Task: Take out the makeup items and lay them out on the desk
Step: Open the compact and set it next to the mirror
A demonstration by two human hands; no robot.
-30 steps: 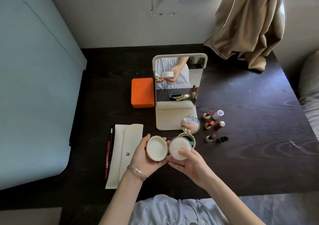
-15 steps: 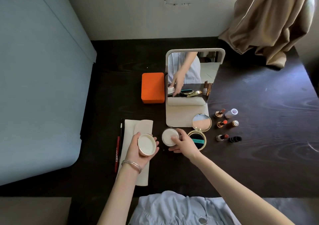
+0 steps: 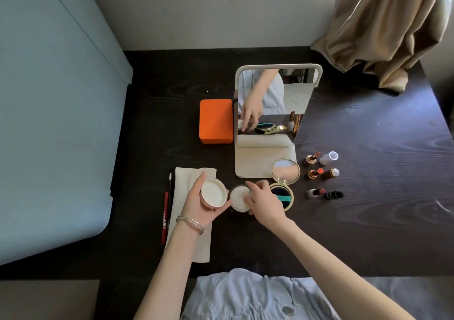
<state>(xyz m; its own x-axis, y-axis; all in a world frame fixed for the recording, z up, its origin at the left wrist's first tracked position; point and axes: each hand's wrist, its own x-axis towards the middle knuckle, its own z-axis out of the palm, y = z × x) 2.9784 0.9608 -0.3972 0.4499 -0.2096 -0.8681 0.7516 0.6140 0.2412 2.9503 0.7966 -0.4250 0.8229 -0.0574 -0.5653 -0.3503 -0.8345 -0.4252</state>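
Note:
My left hand (image 3: 196, 203) grips a round white lid (image 3: 213, 193), held just above the cream pouch (image 3: 194, 211). Beside it the matching round white jar (image 3: 238, 198) stands on the dark desk (image 3: 356, 221), and my right hand (image 3: 264, 200) holds it by the rim with curled fingers. An open gold compact (image 3: 285, 179) with its mirror lid up sits right of the jar, partly hidden by my right hand. Three uncapped lipsticks (image 3: 315, 173) and their caps lie further right.
A standing mirror (image 3: 272, 113) on a cream base is behind the jar, with an orange box (image 3: 216, 120) to its left. A red pencil (image 3: 164, 217) and a black brush (image 3: 170, 184) lie left of the pouch. A curtain (image 3: 383, 25) hangs at the back right.
Both hands held the lid and jar together near me; the right hand then set the jar down on the desk by the compact, while the left moved the lid left over the pouch.

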